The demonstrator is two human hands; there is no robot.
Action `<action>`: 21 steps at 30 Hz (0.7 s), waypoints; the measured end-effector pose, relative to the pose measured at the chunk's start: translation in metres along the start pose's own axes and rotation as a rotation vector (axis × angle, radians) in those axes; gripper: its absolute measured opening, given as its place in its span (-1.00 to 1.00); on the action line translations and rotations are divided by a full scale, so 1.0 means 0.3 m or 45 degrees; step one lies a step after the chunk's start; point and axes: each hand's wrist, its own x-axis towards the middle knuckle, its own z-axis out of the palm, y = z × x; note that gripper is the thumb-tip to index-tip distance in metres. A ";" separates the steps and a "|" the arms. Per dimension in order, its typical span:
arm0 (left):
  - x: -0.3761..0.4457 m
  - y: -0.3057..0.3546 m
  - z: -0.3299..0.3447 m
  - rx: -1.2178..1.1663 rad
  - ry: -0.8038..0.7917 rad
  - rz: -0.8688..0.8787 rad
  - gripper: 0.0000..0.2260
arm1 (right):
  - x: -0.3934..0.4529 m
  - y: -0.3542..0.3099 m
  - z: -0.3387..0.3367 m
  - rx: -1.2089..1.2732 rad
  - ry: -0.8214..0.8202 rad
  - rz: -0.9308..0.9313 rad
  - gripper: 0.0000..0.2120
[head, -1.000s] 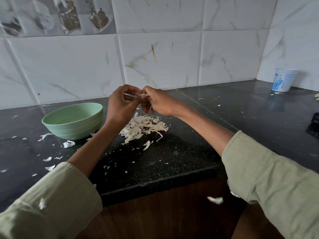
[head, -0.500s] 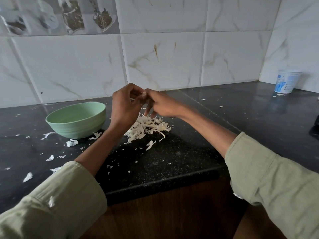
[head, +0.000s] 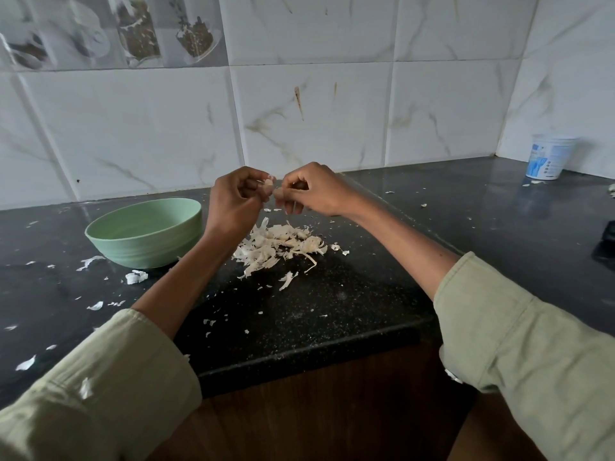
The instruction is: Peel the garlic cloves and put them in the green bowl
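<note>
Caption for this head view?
Both hands, left hand and right hand, peel a garlic clove above peel pile beside green bowl.

L hand [head: 233,201] + R hand [head: 316,191] pinch garlic clove [head: 268,183].

A small pale garlic clove [head: 268,183] is held up in the air, above and to the right of the bowl, partly hidden by fingers. The pale green bowl [head: 146,231] sits upright on the dark counter, round, ribbed near its base. Its inside cannot be seen clearly.
</note>
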 end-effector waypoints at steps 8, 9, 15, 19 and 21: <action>-0.007 0.012 0.005 0.051 -0.028 0.018 -0.75 | -0.006 -0.014 -0.020 0.152 0.026 0.099 -0.68; -0.010 0.016 0.008 0.031 -0.038 0.011 -0.73 | -0.006 -0.017 -0.011 0.114 0.006 0.090 -0.68; -0.019 0.031 0.003 0.036 -0.095 0.064 -0.74 | -0.008 -0.024 0.031 -0.003 0.007 0.064 -0.61; -0.023 0.043 0.001 0.038 -0.117 0.105 -0.76 | -0.006 -0.017 0.029 -0.139 0.149 -0.072 -0.63; -0.025 0.047 0.001 0.047 -0.125 0.116 -0.74 | -0.007 -0.016 0.030 -0.300 0.214 -0.171 -0.64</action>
